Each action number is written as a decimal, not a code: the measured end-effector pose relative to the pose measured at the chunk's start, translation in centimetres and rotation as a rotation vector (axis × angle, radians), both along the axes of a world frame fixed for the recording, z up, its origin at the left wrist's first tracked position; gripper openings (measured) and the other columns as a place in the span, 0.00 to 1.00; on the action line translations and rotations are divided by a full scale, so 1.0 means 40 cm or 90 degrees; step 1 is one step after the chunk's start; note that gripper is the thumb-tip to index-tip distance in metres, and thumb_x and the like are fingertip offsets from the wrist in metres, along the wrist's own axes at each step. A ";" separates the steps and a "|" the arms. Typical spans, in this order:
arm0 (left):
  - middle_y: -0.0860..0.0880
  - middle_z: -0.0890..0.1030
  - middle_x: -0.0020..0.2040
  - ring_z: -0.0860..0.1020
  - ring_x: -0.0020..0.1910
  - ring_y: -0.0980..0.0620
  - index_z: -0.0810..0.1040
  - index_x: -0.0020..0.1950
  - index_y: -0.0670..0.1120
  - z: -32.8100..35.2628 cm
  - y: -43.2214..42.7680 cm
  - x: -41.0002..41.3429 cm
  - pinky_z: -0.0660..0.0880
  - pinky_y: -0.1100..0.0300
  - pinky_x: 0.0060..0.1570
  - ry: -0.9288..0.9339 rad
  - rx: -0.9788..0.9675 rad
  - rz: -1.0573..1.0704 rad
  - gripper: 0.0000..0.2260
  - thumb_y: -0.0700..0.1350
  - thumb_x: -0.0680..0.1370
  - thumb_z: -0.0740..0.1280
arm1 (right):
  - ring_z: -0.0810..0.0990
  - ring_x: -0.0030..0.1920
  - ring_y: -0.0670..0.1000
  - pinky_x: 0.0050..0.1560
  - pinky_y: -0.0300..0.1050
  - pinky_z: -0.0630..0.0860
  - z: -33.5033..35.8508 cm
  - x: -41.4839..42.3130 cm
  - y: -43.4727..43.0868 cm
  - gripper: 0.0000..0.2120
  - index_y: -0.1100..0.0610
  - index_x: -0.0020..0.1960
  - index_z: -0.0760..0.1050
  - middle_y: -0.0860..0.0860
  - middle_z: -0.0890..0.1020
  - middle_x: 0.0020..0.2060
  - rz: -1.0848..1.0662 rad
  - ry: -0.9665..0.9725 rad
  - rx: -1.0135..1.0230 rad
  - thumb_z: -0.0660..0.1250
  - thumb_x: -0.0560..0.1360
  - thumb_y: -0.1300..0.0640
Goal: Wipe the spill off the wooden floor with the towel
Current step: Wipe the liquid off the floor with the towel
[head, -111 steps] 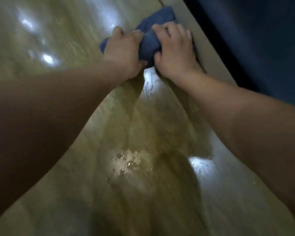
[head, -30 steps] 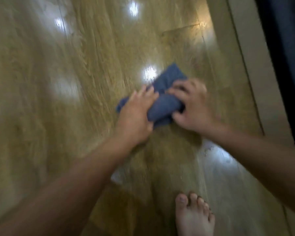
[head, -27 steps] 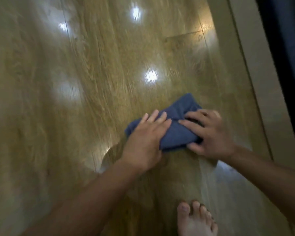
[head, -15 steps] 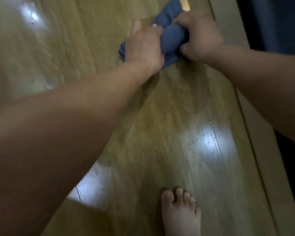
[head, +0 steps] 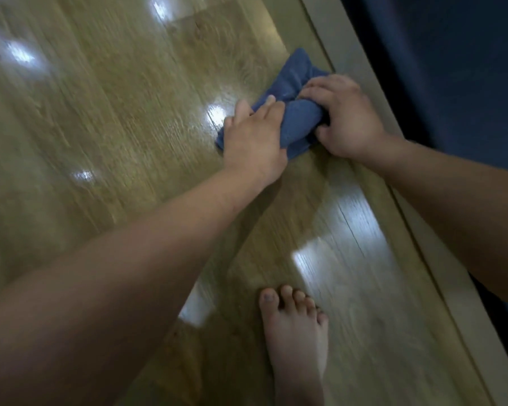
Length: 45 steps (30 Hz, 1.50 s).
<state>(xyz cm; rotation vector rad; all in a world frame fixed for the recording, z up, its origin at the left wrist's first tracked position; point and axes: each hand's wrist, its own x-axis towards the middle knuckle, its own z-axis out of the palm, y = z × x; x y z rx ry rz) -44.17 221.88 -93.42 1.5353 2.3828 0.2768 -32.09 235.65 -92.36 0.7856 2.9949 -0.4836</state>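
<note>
A bunched blue towel [head: 298,92] lies pressed on the glossy wooden floor [head: 123,118], close to the pale strip along the right. My left hand [head: 254,139] presses on the towel's near left part, fingers curled over it. My right hand [head: 345,118] grips the towel's right side. The towel's middle bulges up between the two hands. Near my foot the floor shows shiny glare patches [head: 335,253]; I cannot tell whether they are wet.
My bare foot [head: 294,326] stands on the floor at the bottom middle. A pale threshold strip [head: 361,63] runs diagonally along the right, with a dark blue surface [head: 452,68] beyond it. Open floor stretches to the left.
Both hands slid the towel back toward me and lower in view compared with half a second ago; the grip on it stays the same. The view has also swung.
</note>
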 end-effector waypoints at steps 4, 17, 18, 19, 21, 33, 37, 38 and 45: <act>0.50 0.63 0.78 0.69 0.60 0.42 0.64 0.75 0.49 0.014 -0.121 0.178 0.66 0.49 0.55 -0.014 -0.048 -0.049 0.32 0.49 0.72 0.69 | 0.77 0.57 0.65 0.65 0.63 0.67 -0.029 0.195 -0.114 0.28 0.59 0.60 0.79 0.59 0.80 0.59 -0.007 0.022 0.023 0.62 0.61 0.55; 0.48 0.67 0.72 0.66 0.67 0.40 0.63 0.75 0.50 0.031 0.105 -0.097 0.69 0.48 0.61 0.059 -0.111 -0.115 0.29 0.48 0.75 0.67 | 0.70 0.68 0.63 0.66 0.56 0.70 0.035 -0.048 0.053 0.29 0.57 0.69 0.73 0.59 0.75 0.66 -0.035 -0.110 -0.002 0.68 0.68 0.64; 0.46 0.68 0.71 0.66 0.66 0.40 0.63 0.75 0.48 0.039 0.097 -0.080 0.69 0.48 0.61 0.076 -0.116 -0.124 0.30 0.48 0.74 0.66 | 0.71 0.67 0.64 0.66 0.56 0.70 0.031 -0.037 0.041 0.29 0.58 0.69 0.74 0.60 0.75 0.66 -0.034 -0.102 -0.005 0.68 0.67 0.64; 0.45 0.68 0.70 0.67 0.65 0.41 0.63 0.74 0.47 0.037 0.071 -0.047 0.68 0.48 0.62 0.099 -0.117 -0.140 0.30 0.49 0.73 0.65 | 0.73 0.65 0.66 0.65 0.56 0.71 0.022 -0.006 0.017 0.30 0.60 0.67 0.75 0.62 0.76 0.65 -0.023 -0.087 0.008 0.67 0.65 0.63; 0.45 0.66 0.71 0.67 0.64 0.41 0.61 0.75 0.46 0.019 -0.042 0.055 0.68 0.48 0.61 0.088 -0.103 -0.169 0.31 0.50 0.73 0.64 | 0.77 0.59 0.67 0.60 0.58 0.72 0.001 0.103 -0.077 0.31 0.60 0.64 0.77 0.63 0.78 0.60 -0.007 -0.038 0.019 0.64 0.60 0.57; 0.42 0.58 0.76 0.59 0.72 0.36 0.63 0.75 0.47 0.064 0.031 -0.104 0.64 0.45 0.66 0.101 -0.143 -0.109 0.30 0.48 0.75 0.67 | 0.75 0.63 0.65 0.63 0.59 0.72 0.026 -0.076 0.052 0.29 0.55 0.68 0.75 0.60 0.76 0.64 0.101 -0.136 0.077 0.70 0.67 0.60; 0.45 0.71 0.66 0.69 0.64 0.41 0.68 0.68 0.47 0.063 -0.036 0.062 0.68 0.49 0.54 0.067 -0.109 -0.083 0.20 0.44 0.76 0.61 | 0.75 0.62 0.65 0.64 0.60 0.70 0.004 0.073 -0.050 0.30 0.57 0.64 0.77 0.60 0.78 0.63 0.008 -0.068 0.027 0.67 0.61 0.56; 0.46 0.72 0.64 0.71 0.61 0.42 0.70 0.67 0.47 0.057 -0.096 0.135 0.68 0.50 0.52 0.066 -0.087 -0.129 0.19 0.44 0.76 0.56 | 0.76 0.60 0.66 0.62 0.60 0.69 -0.004 0.158 -0.112 0.31 0.57 0.63 0.77 0.60 0.78 0.62 -0.010 -0.057 0.012 0.66 0.60 0.55; 0.48 0.68 0.65 0.67 0.61 0.42 0.69 0.69 0.48 0.041 -0.170 0.207 0.66 0.49 0.54 -0.021 -0.053 -0.242 0.21 0.48 0.76 0.66 | 0.75 0.56 0.65 0.58 0.59 0.71 0.002 0.318 -0.245 0.29 0.58 0.61 0.77 0.60 0.77 0.57 -0.125 -0.142 -0.031 0.66 0.60 0.56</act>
